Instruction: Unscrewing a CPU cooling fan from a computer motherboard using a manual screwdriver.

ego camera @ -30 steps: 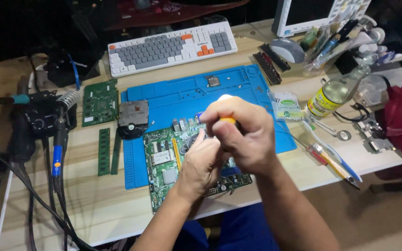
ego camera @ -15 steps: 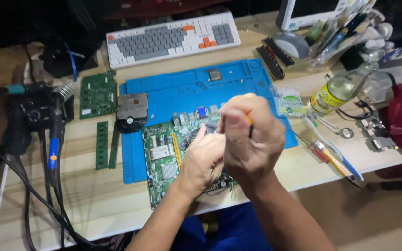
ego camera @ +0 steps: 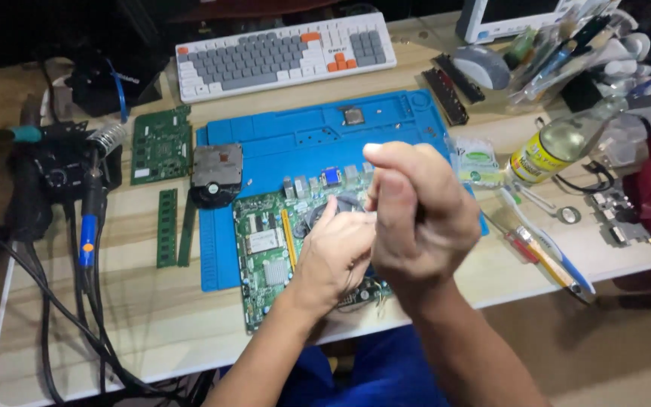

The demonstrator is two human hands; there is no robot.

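You are at a cluttered wooden desk (ego camera: pixel 152 324) with a blue mat (ego camera: pixel 295 151) across its middle.

Nearest you, low in the centre of the frame, your left hand (ego camera: pixel 333 260) rests on the green board (ego camera: pixel 265 256), which lies on the mat's near edge and hangs a little over the desk. Its fingers are loosely curled, the tips pointing at the round socket area in the middle of the board; whether they pinch anything there you cannot tell. Your right hand (ego camera: pixel 416 218) is just above and to the right, clenched into a fist with the thumb up. Half a second ago an orange tool handle showed in that fist; now the knuckles hide it, so you cannot tell what it grips. The fist has risen and turned slightly toward the camera, while the left hand has stayed on the board. That reads as a small adjustment of grip over the same spot, not a change of work.

Further left lie a dark fan (ego camera: pixel 216 173), a memory stick (ego camera: pixel 166 226) and a smaller green card (ego camera: pixel 161 143). At the left edge stands a soldering iron (ego camera: pixel 88 218). To the right are screwdrivers (ego camera: pixel 544 260) and a bottle (ego camera: pixel 559 143). At the top of the frame sits a keyboard (ego camera: pixel 284 53).
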